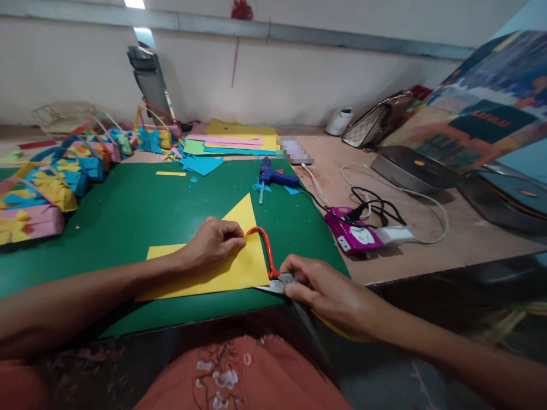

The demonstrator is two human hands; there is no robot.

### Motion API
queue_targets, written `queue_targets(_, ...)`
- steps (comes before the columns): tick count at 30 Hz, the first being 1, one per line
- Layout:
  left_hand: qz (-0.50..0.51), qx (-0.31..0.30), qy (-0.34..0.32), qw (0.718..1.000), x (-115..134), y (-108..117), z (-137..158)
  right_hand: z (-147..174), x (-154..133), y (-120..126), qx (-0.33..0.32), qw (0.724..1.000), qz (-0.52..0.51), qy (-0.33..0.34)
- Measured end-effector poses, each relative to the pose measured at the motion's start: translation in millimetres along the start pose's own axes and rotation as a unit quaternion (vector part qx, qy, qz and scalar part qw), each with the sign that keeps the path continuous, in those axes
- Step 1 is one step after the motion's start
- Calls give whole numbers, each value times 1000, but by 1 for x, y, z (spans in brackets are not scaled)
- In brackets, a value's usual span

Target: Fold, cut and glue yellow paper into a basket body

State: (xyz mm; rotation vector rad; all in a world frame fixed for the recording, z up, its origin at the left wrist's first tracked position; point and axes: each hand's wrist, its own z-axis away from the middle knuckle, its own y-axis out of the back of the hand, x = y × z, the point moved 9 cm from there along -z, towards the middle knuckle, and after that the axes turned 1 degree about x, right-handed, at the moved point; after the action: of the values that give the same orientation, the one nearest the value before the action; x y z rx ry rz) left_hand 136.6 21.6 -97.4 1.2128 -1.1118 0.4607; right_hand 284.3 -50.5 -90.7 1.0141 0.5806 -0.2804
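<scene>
A yellow paper sheet [213, 279] lies at the front of the green table mat, with a pointed yellow corner [245, 212] rising behind it. My left hand [209, 242] rests on the paper, thumb and fingers pinched together at its upper edge. Beside those fingertips curves the red handle of the scissors [270, 256]. My right hand [318, 285] is closed around the metal part of the scissors, by the paper's right corner; a blade reaches the paper's lower edge. Below my right hand shows a narrow yellow strip [337, 329], partly hidden.
A blue glue gun [276, 175] lies behind the paper, its cord leading to a purple power strip [354, 230]. Several small paper baskets [32, 222] line the left side. Coloured sheets [239, 139] are stacked at the back among paper scraps. Bags [470, 114] stand at right.
</scene>
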Motion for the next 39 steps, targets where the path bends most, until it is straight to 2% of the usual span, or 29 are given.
queue_targets(18,6,7,-3,1000,0,3,-2,-1,1,-6,-9,999,-3,-33)
queue_targets(28,28,11,-6,1000,-1,3,-2,-1,0,-7,-12,999,-2,-38)
queue_targets(34,37,10,-15,999,-3,3,-3,-5,-3,-11,-20,1000,-16,-16)
queue_targets(39,45,12,-15,999,-3,3,-3,-4,-2,-10,-19,999,-15,-30)
